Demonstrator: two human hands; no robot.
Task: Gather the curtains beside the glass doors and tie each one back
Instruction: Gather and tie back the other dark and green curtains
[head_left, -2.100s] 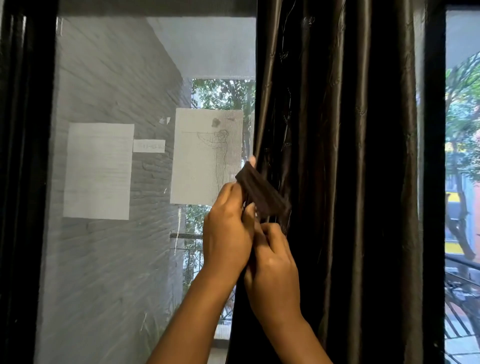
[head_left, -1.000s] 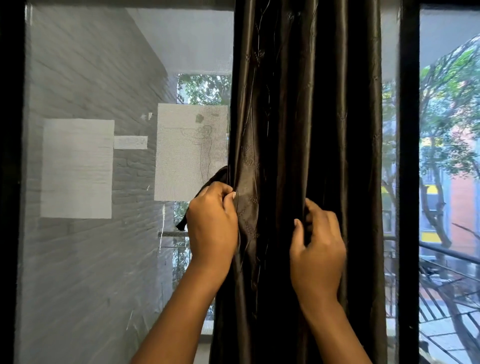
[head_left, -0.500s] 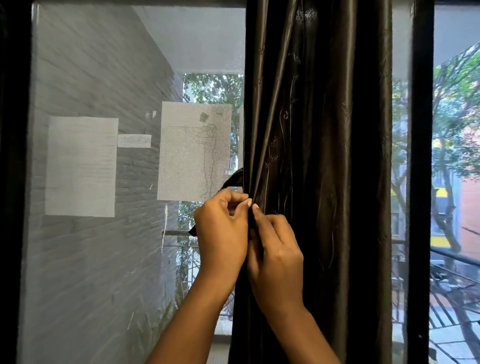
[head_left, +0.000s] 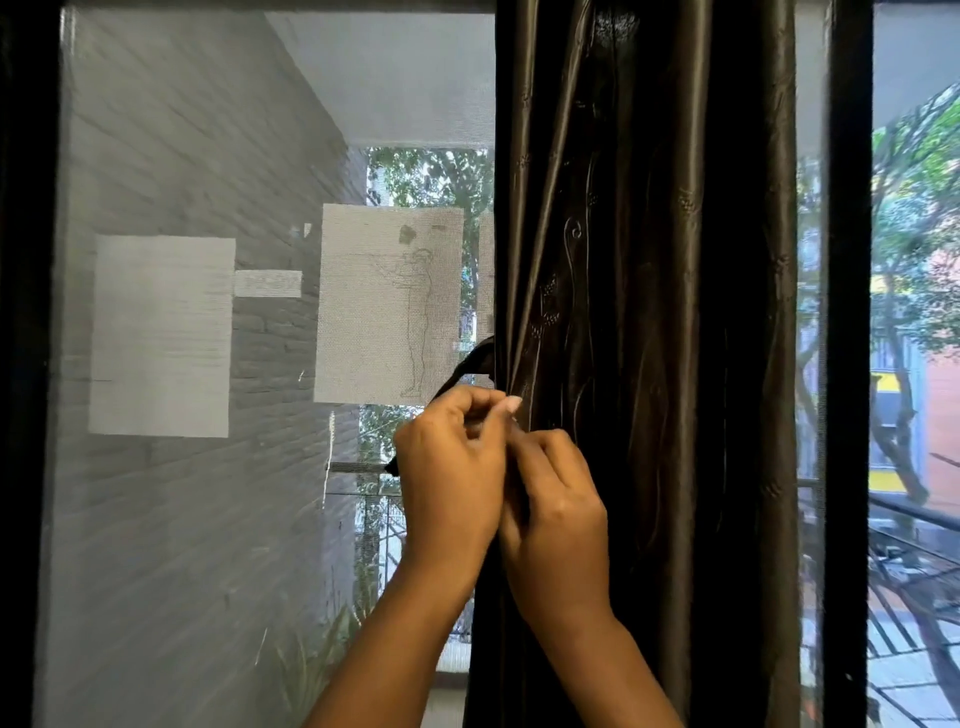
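Working at the centre of the frame, a person's left hand (head_left: 451, 478) and right hand (head_left: 553, 499) meet knuckle to knuckle against the near edge of a dark, glossy curtain (head_left: 644, 332). The left hand's fingers are curled around a dark tie-back strip (head_left: 467, 366), which loops out to the left of the curtain's edge just above the hand; a short dark end shows at that hand's lower left. The right hand's fingers are bent inward against the fabric, seemingly pinching the strip or a fold, though which one cannot be told.

The curtain hangs gathered into a narrow column of pleats right of centre, so the gathering looks done, while the tie appears not yet fastened. Only this one curtain is in view; whether others wait cannot be judged.

Behind it stands the glass door (head_left: 208, 519), its dark frame post (head_left: 847, 364) at right. Two paper sheets are on the pane at mid-left: a plain one (head_left: 161, 335) and one with a faint figure sketch (head_left: 389, 304), with a small strip (head_left: 267, 283) between. No writing is legible. Beyond lie a brick wall, trees and a railing.
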